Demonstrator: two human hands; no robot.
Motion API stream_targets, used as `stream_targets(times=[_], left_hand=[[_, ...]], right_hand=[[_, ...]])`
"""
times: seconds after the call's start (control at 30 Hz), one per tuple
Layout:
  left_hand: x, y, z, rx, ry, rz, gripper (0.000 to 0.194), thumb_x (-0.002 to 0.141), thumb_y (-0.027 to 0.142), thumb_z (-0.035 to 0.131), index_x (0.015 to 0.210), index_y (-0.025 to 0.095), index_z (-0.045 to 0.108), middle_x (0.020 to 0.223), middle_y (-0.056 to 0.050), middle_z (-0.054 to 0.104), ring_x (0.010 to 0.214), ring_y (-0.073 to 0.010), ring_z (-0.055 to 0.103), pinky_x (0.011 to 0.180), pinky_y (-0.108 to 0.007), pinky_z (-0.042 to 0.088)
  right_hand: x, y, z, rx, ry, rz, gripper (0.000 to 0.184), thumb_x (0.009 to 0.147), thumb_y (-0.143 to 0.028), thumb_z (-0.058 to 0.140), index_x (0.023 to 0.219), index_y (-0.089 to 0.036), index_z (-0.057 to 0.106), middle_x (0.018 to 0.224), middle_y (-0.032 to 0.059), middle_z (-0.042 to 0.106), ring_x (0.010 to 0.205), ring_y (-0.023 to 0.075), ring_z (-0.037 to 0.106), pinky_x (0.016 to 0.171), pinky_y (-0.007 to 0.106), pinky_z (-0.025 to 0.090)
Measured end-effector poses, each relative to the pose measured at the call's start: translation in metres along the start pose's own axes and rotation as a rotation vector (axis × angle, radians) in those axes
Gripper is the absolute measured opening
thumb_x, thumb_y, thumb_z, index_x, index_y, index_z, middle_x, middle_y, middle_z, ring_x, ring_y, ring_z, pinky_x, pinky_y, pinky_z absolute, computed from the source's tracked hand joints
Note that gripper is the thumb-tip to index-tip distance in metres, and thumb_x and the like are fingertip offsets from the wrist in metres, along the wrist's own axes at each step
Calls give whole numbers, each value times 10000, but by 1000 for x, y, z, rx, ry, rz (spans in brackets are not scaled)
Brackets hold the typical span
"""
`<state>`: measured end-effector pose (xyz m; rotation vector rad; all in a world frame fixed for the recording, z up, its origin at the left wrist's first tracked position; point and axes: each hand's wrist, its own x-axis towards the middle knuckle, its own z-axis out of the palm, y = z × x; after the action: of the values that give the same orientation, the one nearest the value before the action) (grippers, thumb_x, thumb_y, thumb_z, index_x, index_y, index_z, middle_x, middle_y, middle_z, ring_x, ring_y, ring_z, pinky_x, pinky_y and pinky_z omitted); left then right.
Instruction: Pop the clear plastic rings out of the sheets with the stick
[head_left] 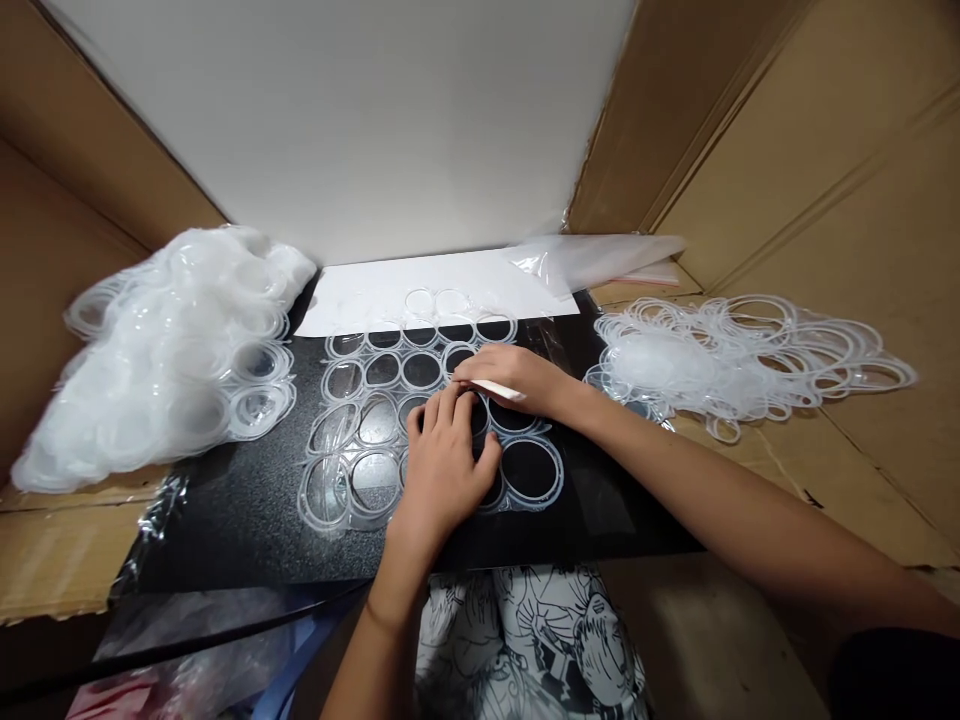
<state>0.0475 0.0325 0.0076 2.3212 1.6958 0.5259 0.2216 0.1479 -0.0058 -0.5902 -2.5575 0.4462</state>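
A clear plastic sheet of joined rings point(384, 368) lies flat on the black board, its rings set in rows. My left hand point(446, 455) rests on its middle, palm down with the fingers stretched out and nothing held in them. Just beyond, my right hand point(510, 372) is closed around a slim white pen-like tool point(496, 388). The tool's tip is hidden by my fingers, close to a ring in the upper rows. My hands cover several rings of the sheet.
On the left a big pile of cloudy plastic ring sheets point(180, 340) overhangs the black board point(240, 520). Loose clear rings point(720, 360) are heaped on cardboard at the right. White paper point(420, 270) and a clear bag point(592, 258) lie at the back, below a white panel point(390, 120).
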Motion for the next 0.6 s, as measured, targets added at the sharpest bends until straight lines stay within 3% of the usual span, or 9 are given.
stream_targets(times=[0.13,0.27,0.43,0.6], left_hand=[[-5,0,2,28,10,10,366,1010,323,510,1357,206,523,1512,-134,551,1401,-297,474,1177,-529,328],[-9,1,2,64,3,16,358,1024,321,483,1362,212,527,1536,-127,535,1417,-311,459,1198,-549,320],[-9,2,1,56,12,12,348,1018,313,500,1351,219,532,1524,-116,542,1403,-314,468,1195,-548,338],[-9,2,1,39,18,15,347,1012,303,520,1347,214,536,1518,-118,546,1404,-320,468,1197,-540,338]], right_hand=[[13,5,-5,-221,-13,52,294,1055,-190,454,1209,-192,705,1205,108,753,1044,242,627,930,411,447],[50,29,-22,-366,41,162,370,1047,-152,383,1241,-185,698,1189,113,745,1059,259,591,922,413,401],[96,71,-34,-389,86,320,378,1086,-271,373,1108,-164,734,1025,121,743,943,249,606,888,410,411],[105,84,-25,-410,97,348,355,1093,-311,403,1050,-177,729,968,111,735,898,236,611,877,411,424]])
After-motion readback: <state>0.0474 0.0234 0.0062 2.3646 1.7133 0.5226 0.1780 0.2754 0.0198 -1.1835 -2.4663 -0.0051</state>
